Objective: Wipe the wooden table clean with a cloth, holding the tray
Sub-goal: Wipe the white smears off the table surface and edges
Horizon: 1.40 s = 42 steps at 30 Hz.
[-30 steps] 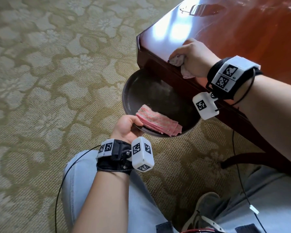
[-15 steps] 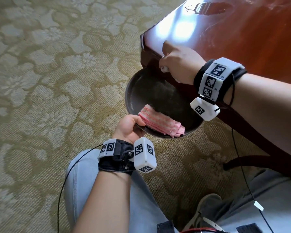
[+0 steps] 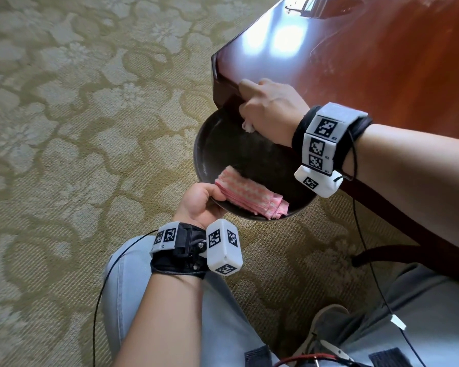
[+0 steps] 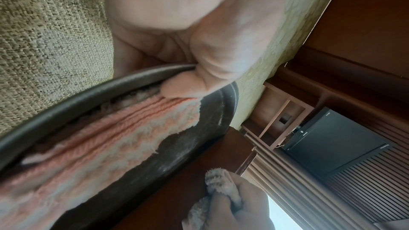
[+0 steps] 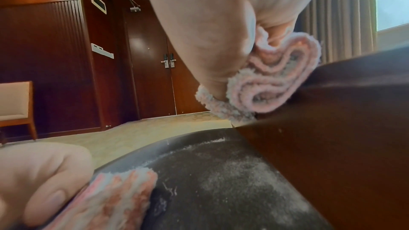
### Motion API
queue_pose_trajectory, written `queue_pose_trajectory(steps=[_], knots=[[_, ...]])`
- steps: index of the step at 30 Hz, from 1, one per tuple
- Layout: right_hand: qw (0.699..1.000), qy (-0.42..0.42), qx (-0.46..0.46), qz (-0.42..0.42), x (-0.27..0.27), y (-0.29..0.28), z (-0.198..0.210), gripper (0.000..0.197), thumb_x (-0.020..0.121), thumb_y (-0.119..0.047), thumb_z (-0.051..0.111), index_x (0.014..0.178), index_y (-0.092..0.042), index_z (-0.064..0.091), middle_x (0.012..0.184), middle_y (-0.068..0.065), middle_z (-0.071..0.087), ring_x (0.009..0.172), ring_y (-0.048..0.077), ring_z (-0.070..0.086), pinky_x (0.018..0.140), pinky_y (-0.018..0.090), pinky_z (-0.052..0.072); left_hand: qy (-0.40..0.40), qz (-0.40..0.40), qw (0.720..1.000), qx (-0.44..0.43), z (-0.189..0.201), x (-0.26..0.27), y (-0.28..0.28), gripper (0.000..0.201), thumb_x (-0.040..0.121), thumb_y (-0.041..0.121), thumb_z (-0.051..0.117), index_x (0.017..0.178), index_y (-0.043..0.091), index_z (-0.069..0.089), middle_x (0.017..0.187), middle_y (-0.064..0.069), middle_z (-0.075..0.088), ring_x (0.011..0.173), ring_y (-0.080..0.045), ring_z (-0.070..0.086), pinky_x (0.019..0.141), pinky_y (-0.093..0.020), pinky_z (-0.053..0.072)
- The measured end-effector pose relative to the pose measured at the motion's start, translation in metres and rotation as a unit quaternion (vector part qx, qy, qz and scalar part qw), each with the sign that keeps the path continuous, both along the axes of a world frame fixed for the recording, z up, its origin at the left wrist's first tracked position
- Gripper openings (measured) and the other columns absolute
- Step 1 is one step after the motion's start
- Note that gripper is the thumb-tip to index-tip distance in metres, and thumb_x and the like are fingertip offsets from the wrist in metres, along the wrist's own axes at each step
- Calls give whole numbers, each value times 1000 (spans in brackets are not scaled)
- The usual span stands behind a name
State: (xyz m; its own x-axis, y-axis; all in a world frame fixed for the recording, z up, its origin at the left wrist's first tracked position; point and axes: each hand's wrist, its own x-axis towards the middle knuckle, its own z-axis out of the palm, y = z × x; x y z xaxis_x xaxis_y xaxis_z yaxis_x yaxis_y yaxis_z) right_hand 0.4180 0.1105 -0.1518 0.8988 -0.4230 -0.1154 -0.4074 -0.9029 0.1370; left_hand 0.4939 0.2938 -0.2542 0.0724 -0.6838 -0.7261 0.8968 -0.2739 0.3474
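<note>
My right hand (image 3: 269, 108) grips a bunched pale pink cloth (image 5: 270, 83) at the near edge of the glossy wooden table (image 3: 355, 62), right at its corner. Only a tuft of that cloth (image 3: 248, 126) shows below my palm in the head view. My left hand (image 3: 199, 202) holds a round dark tray (image 3: 249, 160) by its near rim, just under the table edge. The thumb pins a folded pink striped cloth (image 3: 249, 194) inside the tray. White dust lies on the tray floor (image 5: 232, 172).
Patterned olive carpet (image 3: 77, 128) covers the floor to the left. My knees in light jeans (image 3: 149, 287) are below the tray, with a shoe (image 3: 323, 329) and cables near them. A dark table leg (image 3: 408, 234) runs under my right forearm.
My right hand has slid with the cloth from the table top to its near edge and over the tray. The left hand and tray stay almost still.
</note>
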Motion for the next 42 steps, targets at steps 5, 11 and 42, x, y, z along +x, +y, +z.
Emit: queue_pose_trajectory(steps=[5,11,42], knots=[[1000,10,-19,18,-19,5,-3,21,92,-25,62,90,-5,68,112,11,46,91,35,46,57,34,32,1,-14,1000,-5,2,0,-2,47,78,-13,27,117,-3,52,112,-22,58,92,-32,62,75,-31,60],[997,49,-46,25,-61,26,-13,19,68,-12,81,59,-6,65,92,11,55,70,33,50,46,20,15,-2,-28,1000,12,2,1,-1,57,64,-10,38,118,0,49,119,-23,56,105,-35,57,87,-33,55],[962,-159,119,-188,-87,22,14,29,77,-3,59,97,-20,71,95,5,43,80,28,52,66,27,35,-19,-30,999,22,-1,-6,4,50,62,-8,43,110,0,52,114,-21,59,99,-34,61,84,-32,57]])
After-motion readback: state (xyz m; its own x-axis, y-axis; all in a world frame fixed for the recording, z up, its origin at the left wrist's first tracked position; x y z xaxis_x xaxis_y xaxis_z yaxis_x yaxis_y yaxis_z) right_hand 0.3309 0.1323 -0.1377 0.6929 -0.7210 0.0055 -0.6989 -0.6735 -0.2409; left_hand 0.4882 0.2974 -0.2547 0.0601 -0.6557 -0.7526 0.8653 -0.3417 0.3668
